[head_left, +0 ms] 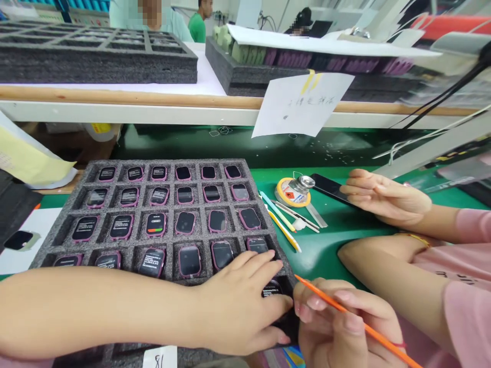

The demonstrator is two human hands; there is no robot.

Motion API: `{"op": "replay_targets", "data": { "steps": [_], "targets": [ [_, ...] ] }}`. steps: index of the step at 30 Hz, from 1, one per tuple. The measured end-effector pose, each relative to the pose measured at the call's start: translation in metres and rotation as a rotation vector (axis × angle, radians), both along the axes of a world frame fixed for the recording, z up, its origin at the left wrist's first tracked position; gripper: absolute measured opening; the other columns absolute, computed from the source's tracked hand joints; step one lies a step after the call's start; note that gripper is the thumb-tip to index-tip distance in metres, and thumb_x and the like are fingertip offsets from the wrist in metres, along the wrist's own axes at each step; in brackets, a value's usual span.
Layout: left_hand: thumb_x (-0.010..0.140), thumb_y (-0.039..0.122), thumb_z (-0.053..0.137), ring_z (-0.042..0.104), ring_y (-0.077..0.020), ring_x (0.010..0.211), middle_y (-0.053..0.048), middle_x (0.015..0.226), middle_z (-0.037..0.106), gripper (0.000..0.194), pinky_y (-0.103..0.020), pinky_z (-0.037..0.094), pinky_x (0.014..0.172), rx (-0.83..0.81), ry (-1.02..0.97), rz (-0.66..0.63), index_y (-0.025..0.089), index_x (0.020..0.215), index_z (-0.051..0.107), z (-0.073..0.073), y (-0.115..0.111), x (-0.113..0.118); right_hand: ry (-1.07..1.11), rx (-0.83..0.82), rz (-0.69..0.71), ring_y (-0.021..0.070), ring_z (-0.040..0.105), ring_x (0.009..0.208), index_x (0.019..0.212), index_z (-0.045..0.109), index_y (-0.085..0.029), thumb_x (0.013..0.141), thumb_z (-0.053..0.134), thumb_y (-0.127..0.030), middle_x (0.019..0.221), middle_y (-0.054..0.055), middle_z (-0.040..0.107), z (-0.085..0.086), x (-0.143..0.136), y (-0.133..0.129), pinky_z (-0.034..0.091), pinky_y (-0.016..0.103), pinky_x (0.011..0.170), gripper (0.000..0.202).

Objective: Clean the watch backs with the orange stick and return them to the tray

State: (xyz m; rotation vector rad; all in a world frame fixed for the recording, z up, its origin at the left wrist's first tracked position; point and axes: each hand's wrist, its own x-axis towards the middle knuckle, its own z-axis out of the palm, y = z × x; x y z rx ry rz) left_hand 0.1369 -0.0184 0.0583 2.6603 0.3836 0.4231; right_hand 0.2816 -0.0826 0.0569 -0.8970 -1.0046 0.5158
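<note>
A dark foam tray holds rows of watches with purple frames, several with lit text on their screens. My left hand lies palm down over the tray's right front part, fingers spread, partly covering a watch beside the fingertips. Beyond the tray's right front corner, my right hand is closed around a thin orange stick, its tip pointing up and left towards the tray edge. One watch in the third row shows red and green on its screen.
Right of the tray lie pens, a yellow-rimmed roll with a metal cap and a dark phone. A co-worker's hand and bent arm are at the right. Foam trays stand on the shelf behind.
</note>
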Motion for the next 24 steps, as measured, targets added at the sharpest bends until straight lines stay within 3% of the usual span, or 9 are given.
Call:
{"op": "replay_targets", "data": {
  "steps": [3,7,9,12,18,24],
  "targets": [
    [0.095,0.049,0.057,0.037,-0.0418,0.143,-0.024,0.143,0.049,0.040,-0.058,0.033,0.115,0.014,-0.021,0.000,0.014,0.112,0.067,-0.003,0.002,0.005,-0.075,-0.001,-0.049,0.0144,0.058,0.063,0.099,0.069,-0.018,0.097,0.064,-0.020,0.075,0.001,0.066,-0.002,0.005,-0.001,0.048,0.025,0.053,0.005],
    [0.093,0.036,0.065,0.046,-0.0372,0.136,-0.018,0.132,0.060,0.025,-0.054,0.037,0.114,0.054,-0.110,0.031,0.017,0.109,0.067,-0.001,0.004,-0.005,-0.098,-0.050,-0.096,0.0156,0.058,0.064,0.091,0.068,-0.019,0.098,0.062,-0.027,0.069,0.001,0.063,-0.004,0.013,-0.001,0.049,0.028,0.059,0.012],
    [0.094,0.028,0.062,0.055,-0.0331,0.127,-0.013,0.123,0.066,0.016,-0.050,0.043,0.109,0.067,-0.165,0.062,0.021,0.106,0.069,-0.001,0.003,-0.010,-0.096,-0.117,-0.063,0.0155,0.057,0.062,0.087,0.066,-0.020,0.100,0.060,-0.031,0.065,0.000,0.060,-0.005,0.015,0.000,0.049,0.027,0.059,0.018],
    [0.097,0.019,0.054,0.063,-0.0279,0.115,-0.010,0.112,0.071,0.018,-0.044,0.051,0.100,0.063,-0.252,0.110,0.022,0.102,0.071,-0.003,0.001,-0.013,-0.101,-0.256,0.007,0.0144,0.056,0.060,0.083,0.063,-0.021,0.102,0.055,-0.034,0.060,-0.001,0.057,-0.008,0.015,0.001,0.047,0.024,0.056,0.025],
    [0.095,0.017,0.059,0.065,-0.0285,0.109,-0.011,0.112,0.072,0.017,-0.045,0.056,0.093,-0.034,-0.268,0.080,0.020,0.107,0.071,-0.004,0.000,-0.012,-0.071,-0.386,0.036,0.0078,0.041,0.044,0.076,0.055,-0.020,0.105,0.048,-0.036,0.058,-0.004,0.049,-0.015,0.015,0.001,0.032,0.018,0.041,0.034],
    [0.092,0.014,0.061,0.065,-0.0288,0.106,-0.011,0.111,0.071,0.016,-0.045,0.058,0.090,-0.034,-0.227,0.056,0.020,0.103,0.071,-0.002,0.004,-0.012,-0.235,-0.459,0.039,0.0079,0.043,0.048,0.076,0.055,-0.019,0.106,0.046,-0.031,0.064,-0.003,0.050,-0.027,0.020,-0.007,0.033,0.019,0.045,0.034]
  ]
}}
